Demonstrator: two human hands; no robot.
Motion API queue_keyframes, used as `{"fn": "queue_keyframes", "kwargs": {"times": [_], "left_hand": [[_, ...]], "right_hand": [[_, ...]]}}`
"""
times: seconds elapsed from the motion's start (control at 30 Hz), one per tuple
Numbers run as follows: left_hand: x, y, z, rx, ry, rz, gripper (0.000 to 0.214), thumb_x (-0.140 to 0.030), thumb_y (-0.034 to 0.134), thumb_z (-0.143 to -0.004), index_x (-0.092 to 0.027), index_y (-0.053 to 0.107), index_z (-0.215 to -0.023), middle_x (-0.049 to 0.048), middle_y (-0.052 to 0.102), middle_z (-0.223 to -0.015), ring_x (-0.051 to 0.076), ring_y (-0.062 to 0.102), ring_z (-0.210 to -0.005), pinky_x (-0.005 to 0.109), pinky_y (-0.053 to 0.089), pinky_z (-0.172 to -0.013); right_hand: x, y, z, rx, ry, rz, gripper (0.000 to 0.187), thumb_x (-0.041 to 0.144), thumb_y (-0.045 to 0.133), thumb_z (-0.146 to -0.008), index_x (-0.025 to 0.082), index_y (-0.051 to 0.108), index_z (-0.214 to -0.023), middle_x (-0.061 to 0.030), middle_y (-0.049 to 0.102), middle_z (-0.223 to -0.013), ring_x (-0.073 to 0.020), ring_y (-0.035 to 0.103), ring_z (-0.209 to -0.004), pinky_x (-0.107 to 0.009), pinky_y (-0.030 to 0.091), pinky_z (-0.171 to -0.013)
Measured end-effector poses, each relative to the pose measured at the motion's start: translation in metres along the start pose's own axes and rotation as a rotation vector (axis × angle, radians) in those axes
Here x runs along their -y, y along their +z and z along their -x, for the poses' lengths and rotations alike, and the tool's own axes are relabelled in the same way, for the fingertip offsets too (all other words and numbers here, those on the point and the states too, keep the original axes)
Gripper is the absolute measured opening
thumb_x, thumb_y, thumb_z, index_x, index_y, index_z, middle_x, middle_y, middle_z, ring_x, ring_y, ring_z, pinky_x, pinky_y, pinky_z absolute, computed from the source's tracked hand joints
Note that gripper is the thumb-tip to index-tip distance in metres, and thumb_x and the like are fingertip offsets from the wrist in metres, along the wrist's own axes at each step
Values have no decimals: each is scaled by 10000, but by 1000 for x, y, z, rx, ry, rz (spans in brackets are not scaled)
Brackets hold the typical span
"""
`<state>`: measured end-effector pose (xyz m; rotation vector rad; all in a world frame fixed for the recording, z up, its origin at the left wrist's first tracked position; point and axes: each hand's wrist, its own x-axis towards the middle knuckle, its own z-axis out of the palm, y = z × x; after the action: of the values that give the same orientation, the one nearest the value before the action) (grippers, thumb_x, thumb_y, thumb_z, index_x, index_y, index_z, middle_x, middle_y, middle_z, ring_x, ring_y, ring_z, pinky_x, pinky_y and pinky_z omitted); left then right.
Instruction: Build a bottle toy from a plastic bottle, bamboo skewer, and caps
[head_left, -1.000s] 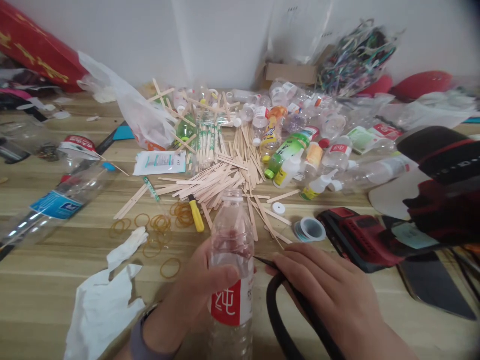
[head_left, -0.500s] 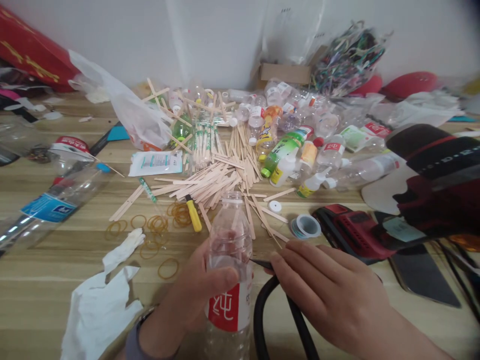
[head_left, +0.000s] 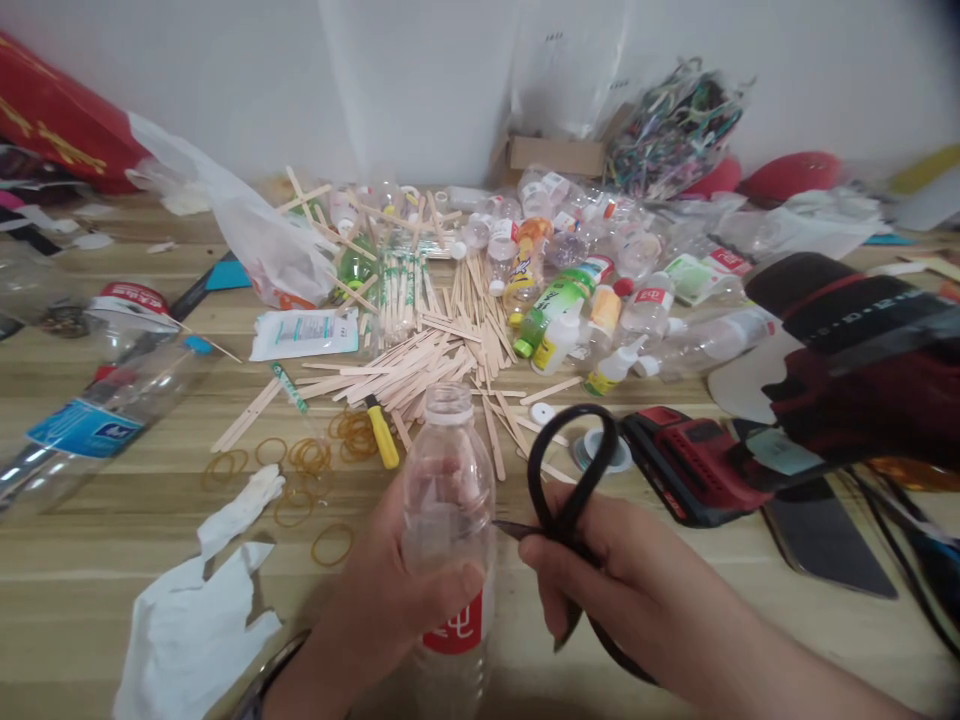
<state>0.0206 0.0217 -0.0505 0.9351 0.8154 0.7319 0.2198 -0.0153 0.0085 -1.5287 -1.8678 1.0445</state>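
Observation:
A clear plastic bottle point(head_left: 450, 480) with a red and white label stands upright in front of me, its mouth uncapped. My left hand point(head_left: 405, 570) is wrapped around its middle, thumb across the front. My right hand point(head_left: 607, 570) grips black-handled scissors point(head_left: 559, 525), one handle loop standing up above the fingers. The scissors' dark pointed tip meets the bottle's right side, or is very close to it; whether it has pierced the plastic I cannot tell. Behind the bottle lie many flat wooden sticks point(head_left: 405, 375) and a yellow-handled tool point(head_left: 382, 435).
A red and black power drill point(head_left: 847, 390) stands at the right beside a dark phone point(head_left: 829, 535). Plastic bottles point(head_left: 562, 310) crowd the back. On the left are rubber bands point(head_left: 309, 455), torn white paper point(head_left: 191, 620) and a blue-labelled bottle point(head_left: 94, 425). A wire spool point(head_left: 604, 450) lies behind the scissors.
My right hand has turned the scissors over, so a handle loop that pointed down toward me now rises above the hand. The bottle stays in my left hand; the view has shifted slightly.

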Motion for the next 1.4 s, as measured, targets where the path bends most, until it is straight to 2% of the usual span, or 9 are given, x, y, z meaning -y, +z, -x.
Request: {"fn": "queue_keyframes", "kwargs": {"times": [0.1, 0.2, 0.3, 0.53, 0.77, 0.97, 1.03, 1.17, 1.4], "left_hand": [[-8, 6, 3, -121, 49, -70, 603, -406, 878, -627, -302, 621, -1162, 13, 704, -987, 237, 642, -872, 312, 512, -754], [-13, 6, 3, -94, -54, -15, 585, -424, 878, -626, -282, 642, -1142, 26, 725, -991, 245, 664, -891, 332, 518, -790], [-15, 2, 2, -52, -121, -48, 612, -427, 865, -646, -266, 636, -1190, 44, 730, -1025, 260, 677, -929, 336, 520, -806], [-19, 9, 4, -225, 64, -301, 580, -337, 868, -629, -318, 644, -1164, 3, 705, -1072, 253, 649, -970, 308, 510, -809], [-21, 7, 3, -167, -73, -317, 602, -469, 834, -661, -269, 620, -1187, 47, 726, -1097, 279, 669, -974, 353, 520, -836], [-33, 21, 6, -226, -34, -366, 559, -389, 781, -673, -231, 582, -1172, 48, 711, -1080, 264, 664, -948, 349, 515, -820], [-33, 20, 5, -224, -49, -364, 559, -396, 778, -676, -226, 579, -1171, 55, 713, -1095, 276, 664, -981, 358, 514, -846], [-27, 14, 1, -140, -112, -310, 582, -441, 797, -669, -224, 581, -1164, 65, 729, -1083, 283, 678, -992, 367, 526, -861], [-24, 17, 4, -181, -14, -273, 573, -399, 809, -667, -229, 598, -1172, 67, 721, -1102, 286, 666, -991, 365, 518, -848]], "right_hand": [[4, -5, 0, -76, -82, 149, 331, 185, 447, -973, 200, 557, -661, -2, 619, -577, -131, 591, -494, -204, 430, -449], [6, -14, 1, -300, -500, 688, 332, 66, 371, -959, 180, 592, -739, -35, 613, -613, -166, 576, -523, -260, 429, -466], [7, -21, 1, -278, -750, 991, 376, 42, 330, -963, 160, 615, -748, -57, 611, -635, -197, 579, -551, -303, 416, -473], [6, -12, -5, 123, 6, -6, 294, 192, 387, -1026, 201, 522, -765, 40, 608, -527, -122, 590, -451, -196, 402, -438], [1, -18, -2, -304, -683, 868, 347, 41, 362, -955, 161, 604, -737, -55, 616, -633, -194, 590, -565, -294, 379, -486], [9, -18, -8, 197, 79, 50, 254, 199, 422, -1010, 179, 577, -810, 28, 597, -520, -131, 593, -484, -205, 423, -503], [6, -17, -6, 115, -16, 198, 272, 180, 410, -996, 180, 573, -778, 3, 611, -553, -143, 602, -513, -221, 419, -514], [-2, -17, -2, -213, -568, 781, 314, 58, 367, -935, 168, 604, -760, -65, 630, -651, -198, 602, -591, -282, 366, -503], [8, -17, -10, 193, 85, 79, 310, 173, 466, -991, 177, 538, -689, 14, 601, -556, -112, 572, -516, -190, 397, -516]]}}
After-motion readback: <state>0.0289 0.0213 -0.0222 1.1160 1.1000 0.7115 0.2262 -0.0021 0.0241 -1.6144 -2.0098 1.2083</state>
